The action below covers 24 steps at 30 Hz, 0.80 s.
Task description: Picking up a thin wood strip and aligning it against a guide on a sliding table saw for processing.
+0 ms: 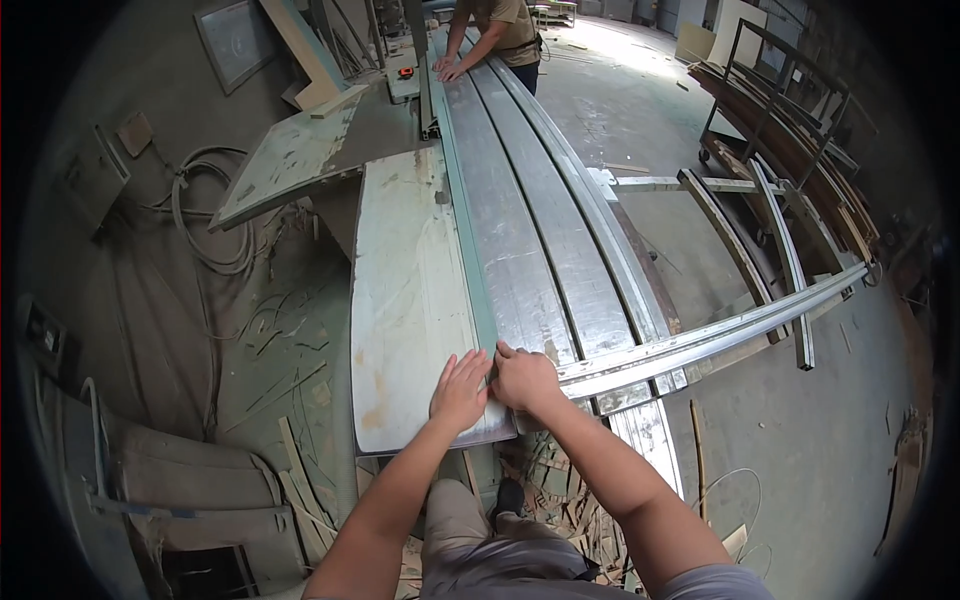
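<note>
A long, narrow green strip of board (462, 215) runs along the saw table, between its pale left top and the metal sliding table (525, 225). My left hand (461, 393) lies flat at the strip's near end, fingers stretched forward over its left side. Curled closed around that same end from the right is my right hand (526, 379); its fingertips are partly hidden. At the far end, another person (500, 30) leans over the table with both hands on or beside the strip. What lies under my palms is hidden.
A metal crossbar (720, 325) reaches right from the sliding table, near my right forearm. Beyond it stands a wheeled rack (790, 100) of boards. Wood offcuts (300, 470) litter the floor by my feet. A coiled hose (215, 215) hangs left. An orange-black tape measure (405, 73) sits farther off.
</note>
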Available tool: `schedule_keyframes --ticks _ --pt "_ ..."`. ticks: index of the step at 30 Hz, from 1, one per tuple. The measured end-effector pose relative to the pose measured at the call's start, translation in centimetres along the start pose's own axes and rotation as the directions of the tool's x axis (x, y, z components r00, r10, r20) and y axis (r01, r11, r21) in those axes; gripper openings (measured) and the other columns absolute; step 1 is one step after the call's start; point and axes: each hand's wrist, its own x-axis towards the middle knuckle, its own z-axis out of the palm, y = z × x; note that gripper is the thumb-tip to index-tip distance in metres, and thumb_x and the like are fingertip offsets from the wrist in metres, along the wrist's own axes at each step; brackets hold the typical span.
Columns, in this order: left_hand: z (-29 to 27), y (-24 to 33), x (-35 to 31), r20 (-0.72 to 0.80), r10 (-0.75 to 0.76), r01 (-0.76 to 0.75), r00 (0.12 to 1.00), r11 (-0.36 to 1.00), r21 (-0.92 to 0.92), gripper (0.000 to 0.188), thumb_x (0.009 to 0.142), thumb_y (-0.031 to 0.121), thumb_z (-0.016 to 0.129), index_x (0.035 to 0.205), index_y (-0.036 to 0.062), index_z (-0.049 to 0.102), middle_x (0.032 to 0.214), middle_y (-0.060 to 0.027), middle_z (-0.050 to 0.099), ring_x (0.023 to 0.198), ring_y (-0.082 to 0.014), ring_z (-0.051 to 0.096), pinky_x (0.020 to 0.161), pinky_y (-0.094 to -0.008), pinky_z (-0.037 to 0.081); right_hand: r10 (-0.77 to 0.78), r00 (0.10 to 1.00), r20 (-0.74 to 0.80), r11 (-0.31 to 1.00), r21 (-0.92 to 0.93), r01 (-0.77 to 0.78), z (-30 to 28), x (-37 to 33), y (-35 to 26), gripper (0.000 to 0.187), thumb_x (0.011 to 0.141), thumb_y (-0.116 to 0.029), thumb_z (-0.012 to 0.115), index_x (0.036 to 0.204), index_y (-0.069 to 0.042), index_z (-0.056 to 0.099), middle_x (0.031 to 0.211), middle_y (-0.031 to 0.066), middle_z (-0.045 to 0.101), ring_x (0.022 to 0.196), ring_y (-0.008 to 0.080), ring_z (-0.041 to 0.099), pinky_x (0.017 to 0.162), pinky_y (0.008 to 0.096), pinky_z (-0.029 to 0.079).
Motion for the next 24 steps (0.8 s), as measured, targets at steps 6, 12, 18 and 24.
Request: schedule_keyframes --ticks 6,12,18,24 --pt "-0.5 0.3 0.0 -0.003 0.004 -0.004 1.000 1.000 0.001 0.050 0.082 0.018 0.062 0.131 0.0112 0.050 0.145 -0.0052 0.041 0.137 -0.0185 0.033 0.117 -0.0398 0.018 -0.012 1.000 0.024 1.000 -0.006 0.012 -0.8 -0.3 -0.2 0.053 0.078 -0.031 0.058 0.123 -0.002 0.056 0.138 0.0126 0.050 0.104 0.0270 0.063 0.085 0.0374 0.052" --pt "-0.7 0.4 -0.2 -0.033 0.000 -0.002 0.999 0.998 -0.055 0.050 0.080 0.014 0.063 0.129 0.0098 0.051 0.143 -0.0072 0.043 0.136 -0.0210 0.035 0.116 -0.0411 0.019 -0.007 1.000 0.020 1.000 -0.008 0.007 -0.7 -0.3 -0.4 0.052 0.078 -0.030 0.059 0.122 -0.003 0.057 0.137 0.0121 0.051 0.104 0.0259 0.063 0.085 0.0373 0.052" --pt "-0.9 0.4 -0.5 -0.028 -0.002 0.001 1.000 1.000 -0.022 0.049 0.082 0.018 0.062 0.129 0.0108 0.052 0.144 -0.0055 0.043 0.136 -0.0194 0.035 0.116 -0.0400 0.019 -0.018 1.000 -0.012 1.000 0.012 0.018 -1.3 -0.7 -0.7 0.048 0.078 -0.028 0.058 0.119 -0.002 0.059 0.136 0.0118 0.052 0.102 0.0259 0.063 0.083 0.0377 0.052" --pt "-1.0 0.5 -0.6 -0.032 0.001 -0.002 0.999 1.000 -0.029 0.048 0.082 0.019 0.062 0.129 0.0108 0.052 0.143 -0.0057 0.043 0.136 -0.0196 0.035 0.116 -0.0401 0.020 -0.009 1.000 -0.004 1.000 -0.013 0.009 -1.3 -0.8 -0.8 0.052 0.076 -0.029 0.059 0.122 -0.005 0.059 0.136 0.0097 0.052 0.099 0.0248 0.065 0.083 0.0367 0.053"
